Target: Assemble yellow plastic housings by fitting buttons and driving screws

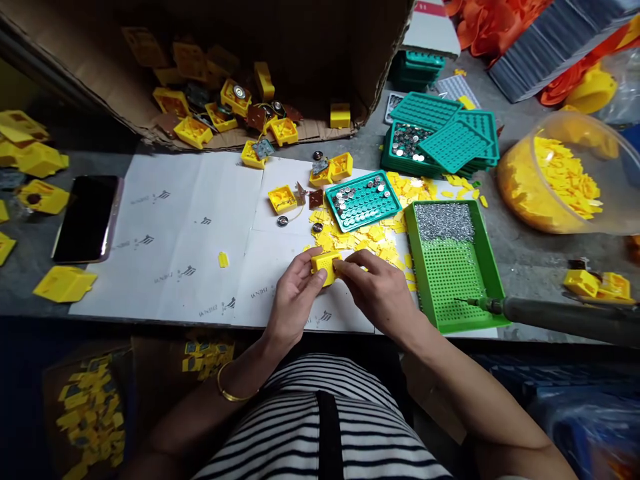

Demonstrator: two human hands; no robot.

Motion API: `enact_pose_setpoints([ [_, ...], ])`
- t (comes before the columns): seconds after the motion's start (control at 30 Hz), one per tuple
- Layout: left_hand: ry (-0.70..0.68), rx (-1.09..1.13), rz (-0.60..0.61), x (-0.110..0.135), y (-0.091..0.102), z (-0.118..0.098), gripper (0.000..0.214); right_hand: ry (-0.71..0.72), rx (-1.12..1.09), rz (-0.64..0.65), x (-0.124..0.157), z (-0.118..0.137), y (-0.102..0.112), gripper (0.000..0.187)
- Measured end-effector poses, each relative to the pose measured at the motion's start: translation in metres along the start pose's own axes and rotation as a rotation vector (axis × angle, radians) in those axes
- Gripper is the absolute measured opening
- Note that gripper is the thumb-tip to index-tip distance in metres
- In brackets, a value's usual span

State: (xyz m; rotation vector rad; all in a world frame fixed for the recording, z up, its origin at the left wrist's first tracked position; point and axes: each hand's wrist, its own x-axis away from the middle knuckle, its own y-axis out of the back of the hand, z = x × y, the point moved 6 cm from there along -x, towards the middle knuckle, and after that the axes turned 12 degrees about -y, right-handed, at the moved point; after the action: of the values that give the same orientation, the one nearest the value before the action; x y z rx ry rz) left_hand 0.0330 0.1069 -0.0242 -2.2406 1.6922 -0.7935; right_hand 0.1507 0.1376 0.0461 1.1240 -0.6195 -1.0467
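Yellow case point(329, 265), held over white paper point(155, 233) near the middle of the desk's point(535, 267) front edge. The left hand point(296, 293) grips it between thumb and fingers. The right hand point(383, 288) meets its right side, thumb and forefinger drawn narrowly together; whether they pinch the case or a small part cannot be told. Beyond lies a teal tray point(373, 221), partly filled with small round metal cells point(345, 196), with flat yellow pieces point(385, 243) scattered along its near and right sides. To the right, a green tray point(453, 273) carries small silver parts point(445, 222) at its far end; the tip of a driver point(493, 305) hangs over its near right corner. Toward the desk's far edge: an open carton point(373, 57) with opened yellow cases point(194, 132) at its mouth, and stacked teal trays point(473, 141). Toward the left end: a dark-screened phone point(86, 220).
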Motion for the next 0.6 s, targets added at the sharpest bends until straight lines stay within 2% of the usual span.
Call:
enact_pose_setpoints([
  [0.13, 0.03, 0.028, 0.06, 0.001, -0.001, 0.0, 0.039, -0.095, -0.408, 0.008, -0.004, -0.011, 0.008, 0.016],
  [0.2, 0.016, 0.013, 0.092, 0.002, -0.001, -0.002, 0.038, -0.132, -0.473, 0.003, -0.006, -0.014, 0.01, 0.012],
  [0.37, -0.059, -0.087, 0.141, 0.003, 0.001, -0.005, 0.037, -0.146, -0.286, 0.068, -0.01, -0.01, 0.008, 0.013],
  [0.5, 0.002, -0.132, 0.151, 0.004, 0.004, 0.0, 0.037, -0.114, -0.036, 0.176, -0.008, -0.005, 0.003, 0.015],
  [0.6, 0.045, -0.12, 0.14, 0.005, 0.005, 0.001, 0.038, -0.168, -0.128, 0.194, -0.009, -0.007, 0.003, 0.01],
])
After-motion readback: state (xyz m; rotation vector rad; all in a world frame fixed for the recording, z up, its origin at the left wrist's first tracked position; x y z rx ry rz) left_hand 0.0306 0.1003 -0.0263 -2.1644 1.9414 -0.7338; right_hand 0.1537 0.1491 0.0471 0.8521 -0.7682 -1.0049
